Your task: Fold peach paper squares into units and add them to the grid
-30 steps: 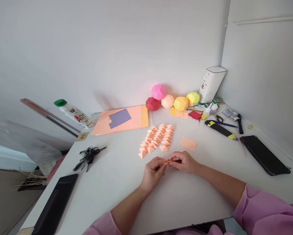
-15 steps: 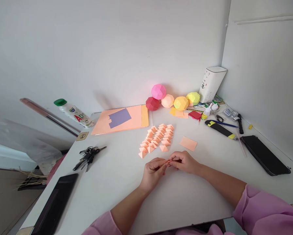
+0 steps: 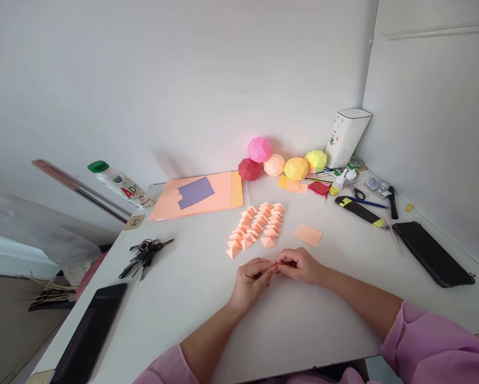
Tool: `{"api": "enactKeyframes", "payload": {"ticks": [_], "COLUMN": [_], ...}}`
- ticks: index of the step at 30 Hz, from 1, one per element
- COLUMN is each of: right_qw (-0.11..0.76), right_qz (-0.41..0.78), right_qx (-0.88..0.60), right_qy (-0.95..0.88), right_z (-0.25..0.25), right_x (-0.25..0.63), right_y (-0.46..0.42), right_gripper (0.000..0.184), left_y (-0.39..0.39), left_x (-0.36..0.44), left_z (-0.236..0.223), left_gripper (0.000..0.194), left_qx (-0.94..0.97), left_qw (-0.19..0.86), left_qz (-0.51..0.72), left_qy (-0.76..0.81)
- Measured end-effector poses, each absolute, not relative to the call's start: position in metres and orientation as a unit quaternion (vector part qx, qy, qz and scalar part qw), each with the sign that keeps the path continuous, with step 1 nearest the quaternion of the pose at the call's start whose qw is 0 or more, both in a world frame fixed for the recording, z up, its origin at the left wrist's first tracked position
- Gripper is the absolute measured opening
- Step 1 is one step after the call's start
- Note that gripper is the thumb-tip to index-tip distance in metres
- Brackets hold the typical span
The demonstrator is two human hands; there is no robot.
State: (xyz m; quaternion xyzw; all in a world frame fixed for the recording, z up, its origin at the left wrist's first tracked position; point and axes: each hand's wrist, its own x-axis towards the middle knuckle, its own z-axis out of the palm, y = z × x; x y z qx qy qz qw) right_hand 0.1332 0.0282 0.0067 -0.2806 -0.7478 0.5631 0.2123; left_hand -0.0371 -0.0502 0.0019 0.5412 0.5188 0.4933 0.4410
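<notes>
My left hand [image 3: 252, 281] and my right hand [image 3: 300, 265] meet above the white table, fingertips pinched together. Between them is a small folded piece of orange paper [image 3: 277, 265], mostly hidden by the fingers. Just beyond the hands stand several rows of folded peach paper pyramids [image 3: 255, 229]. A flat peach paper rectangle [image 3: 308, 235] lies beyond my right hand, apart from it.
Faceted paper balls [image 3: 259, 150] line the wall. Peach sheets [image 3: 163, 200] carry a purple piece [image 3: 195, 193]. A box cutter [image 3: 361, 212], glue bottle [image 3: 336, 184] and black phone [image 3: 433, 253] lie right; keys [image 3: 145, 256] and a white bottle [image 3: 121, 185] are left.
Both hands stay in nearly the same place, still pinching the paper. The fingertips have shifted only slightly, and the things on the table have not moved.
</notes>
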Motion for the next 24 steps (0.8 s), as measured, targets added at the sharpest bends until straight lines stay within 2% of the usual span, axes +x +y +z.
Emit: {"api": "enactKeyframes", "payload": {"ticks": [11, 24], "right_qw": [0.211, 0.193], "right_qz": [0.543, 0.515], "right_qx": [-0.282, -0.256], "right_qy": [-0.762, -0.795], "right_z": [0.01, 0.005], "right_x": [0.134, 0.136], "right_y": [0.027, 0.029], "right_gripper": [0.018, 0.022], "left_y": [-0.054, -0.054], "left_x": [-0.033, -0.031], "left_z": [0.011, 0.017], "left_gripper": [0.032, 0.033], "left_qx": [0.488, 0.484], "left_qw": [0.492, 0.513], "left_qz": [0.44, 0.424], "left_qy": [0.571, 0.569]}}
